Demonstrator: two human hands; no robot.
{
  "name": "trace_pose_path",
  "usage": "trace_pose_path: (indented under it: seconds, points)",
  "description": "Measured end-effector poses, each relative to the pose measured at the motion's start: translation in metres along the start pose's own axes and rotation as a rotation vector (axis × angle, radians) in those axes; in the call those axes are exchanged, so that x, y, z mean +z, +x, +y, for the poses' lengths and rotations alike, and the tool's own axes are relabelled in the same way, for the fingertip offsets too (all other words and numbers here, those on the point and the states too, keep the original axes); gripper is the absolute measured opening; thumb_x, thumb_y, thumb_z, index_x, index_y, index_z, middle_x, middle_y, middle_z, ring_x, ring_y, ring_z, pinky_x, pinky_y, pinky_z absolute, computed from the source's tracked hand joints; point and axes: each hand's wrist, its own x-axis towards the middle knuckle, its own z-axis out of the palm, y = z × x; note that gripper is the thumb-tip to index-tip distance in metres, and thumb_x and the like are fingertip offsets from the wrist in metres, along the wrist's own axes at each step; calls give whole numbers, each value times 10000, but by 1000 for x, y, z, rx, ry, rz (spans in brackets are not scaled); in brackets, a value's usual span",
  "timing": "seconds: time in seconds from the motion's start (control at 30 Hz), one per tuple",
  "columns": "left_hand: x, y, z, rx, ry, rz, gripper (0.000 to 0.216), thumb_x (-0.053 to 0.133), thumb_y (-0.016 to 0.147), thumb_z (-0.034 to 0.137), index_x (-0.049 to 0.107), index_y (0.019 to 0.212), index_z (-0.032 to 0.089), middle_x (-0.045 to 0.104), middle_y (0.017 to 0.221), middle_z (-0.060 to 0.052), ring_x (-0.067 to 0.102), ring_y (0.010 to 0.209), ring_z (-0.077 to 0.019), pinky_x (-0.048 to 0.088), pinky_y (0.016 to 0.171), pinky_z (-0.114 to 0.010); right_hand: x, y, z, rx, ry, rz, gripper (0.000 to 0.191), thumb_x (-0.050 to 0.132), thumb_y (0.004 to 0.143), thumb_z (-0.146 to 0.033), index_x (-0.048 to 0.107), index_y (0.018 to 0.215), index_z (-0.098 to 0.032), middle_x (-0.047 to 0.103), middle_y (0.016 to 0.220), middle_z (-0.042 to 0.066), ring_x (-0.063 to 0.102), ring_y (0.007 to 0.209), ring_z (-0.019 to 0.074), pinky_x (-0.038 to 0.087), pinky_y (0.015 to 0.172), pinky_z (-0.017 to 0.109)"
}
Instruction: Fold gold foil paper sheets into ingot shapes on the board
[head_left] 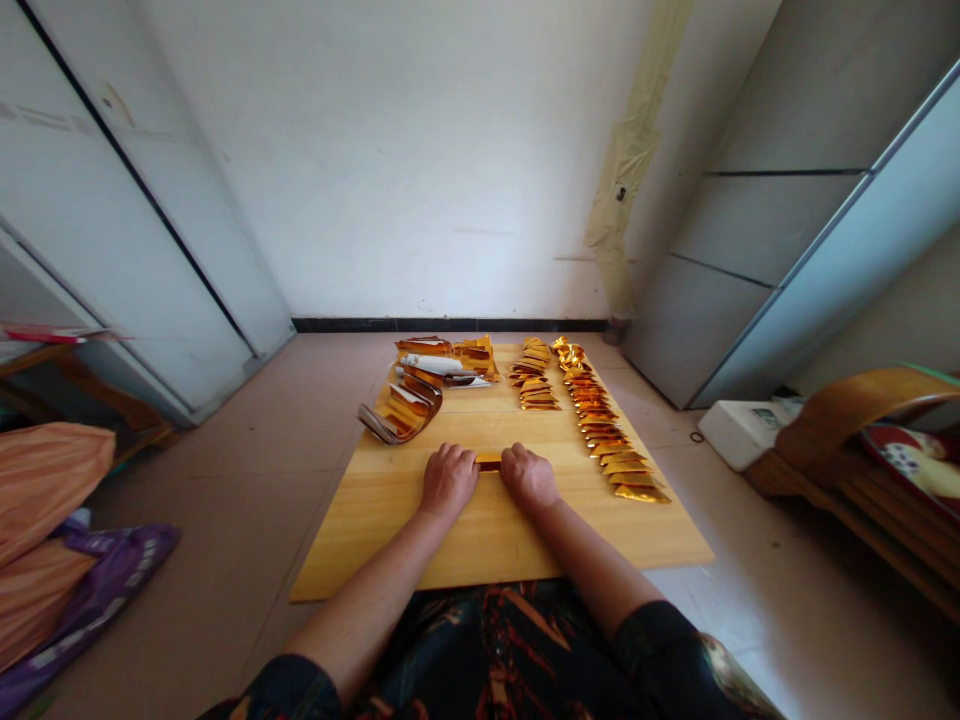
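A narrow folded strip of gold foil paper (489, 462) lies low over the board, stretched between my two hands. Its left end is gripped by my left hand (450, 478), the fingers curled closed over it. My right hand (528, 477) is closed in the same way on the right end. Only the middle of the strip shows; both ends are hidden under my fingers. Beyond my left hand lie curled loose gold sheets (405, 410). A long row of folded gold foil pieces (604, 430) runs down the right side, and a shorter row (532, 375) sits left of it.
The wooden board (375, 530) carries all the foil. More gold and white sheets (442, 362) lie at its far left. Orange and purple bags (82, 560) are on the left. A white box (739, 432) and a wooden chair (847, 450) stand at right.
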Motion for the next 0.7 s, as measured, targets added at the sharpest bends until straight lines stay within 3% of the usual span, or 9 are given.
trace_pose_path:
  seconds: [0.5,0.7]
  points:
    - [3,2,5,-4,103,-7,208,429,868,203,630,820,175,650,787,-92,557,838,-238,372,697,-339,0,-2,-1,-21,-16,9,245,359,922,-182,604,913,-184,621,898,81,583,774,161,367,588,232]
    - [1,3,5,4,67,-12,204,438,866,197,628,795,174,651,781,-97,554,824,-233,372,692,-338,-9,1,-3,-14,-5,13,227,420,921,-275,624,913,-178,620,923,101,560,860,180,381,637,238]
